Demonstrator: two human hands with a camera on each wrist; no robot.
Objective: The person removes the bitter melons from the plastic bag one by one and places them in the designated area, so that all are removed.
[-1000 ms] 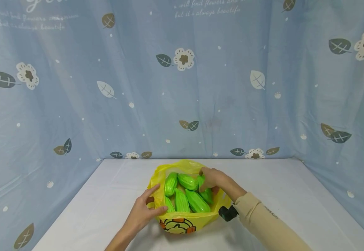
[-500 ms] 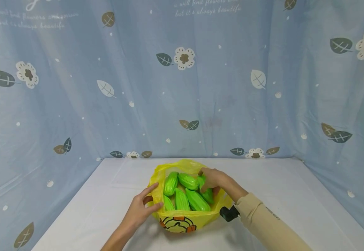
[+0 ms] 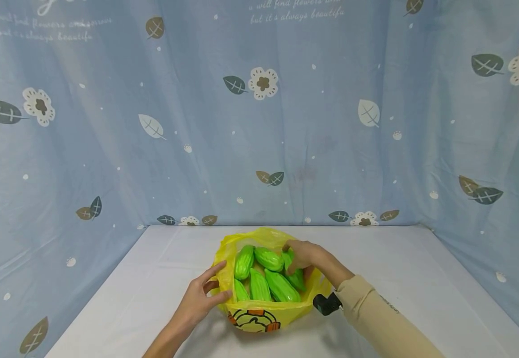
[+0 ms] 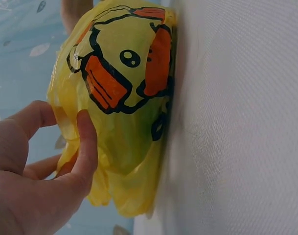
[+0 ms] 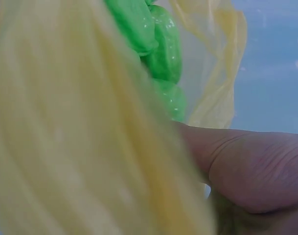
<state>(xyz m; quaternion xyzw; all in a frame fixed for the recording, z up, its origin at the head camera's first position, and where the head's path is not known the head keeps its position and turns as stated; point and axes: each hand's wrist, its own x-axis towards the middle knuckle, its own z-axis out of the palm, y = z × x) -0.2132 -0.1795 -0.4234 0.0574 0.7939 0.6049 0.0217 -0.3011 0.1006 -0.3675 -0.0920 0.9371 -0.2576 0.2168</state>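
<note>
A yellow plastic bag [image 3: 296, 310] stands with its mouth spread wide, holding several bright green ridged gourds [image 3: 259, 285]. My left hand [image 3: 198, 299] holds the bag's left edge; the left wrist view shows thumb and fingers on either side of a fold of yellow film [image 4: 69, 105]. Inside the right side of the mouth, my right hand [image 3: 302, 254] has its fingers around a green gourd [image 3: 297, 281], partly covered by the hand. In the right wrist view, blurred bag film hides the fingertips, while the thumb [image 5: 256, 169] shows beside the gourds [image 5: 164, 49].
A white-covered table [image 3: 398, 278] lies under the bag. Blue curtain [image 3: 322, 149] with leaf and flower prints surrounds it at the back and sides. A small black device [image 3: 326, 304] sits at my right wrist, close to the bag. The bag's front carries a cartoon print [image 4: 131, 58].
My left hand has shifted slightly left along the bag's edge since a second ago. The right hand stays at the same gourd, almost unmoved.
</note>
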